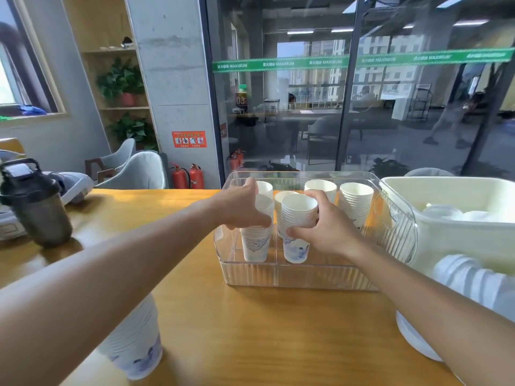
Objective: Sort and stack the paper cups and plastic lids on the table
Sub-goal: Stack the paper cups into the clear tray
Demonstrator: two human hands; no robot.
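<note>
A clear plastic bin [295, 277] stands on the wooden table and holds several stacks of white paper cups with blue prints. My left hand [242, 207] grips the front-left cup stack [256, 243] from the side. My right hand [326, 227] grips the front-middle stack [296, 218]. Behind them stand more stacks, one at the back [320, 188] and a taller one at the right [356, 201]. Another cup stack [136, 344] stands near the table's front, partly hidden under my left forearm. Stacked plastic lids [468, 277] lie at the right.
A cream tub [457, 232] holding white lids sits right of the bin, with the bin's clear cover [398, 221] leaning against it. A dark shaker bottle [36, 201] stands at the table's left. White plates or lids [412, 338] sit at the front right edge.
</note>
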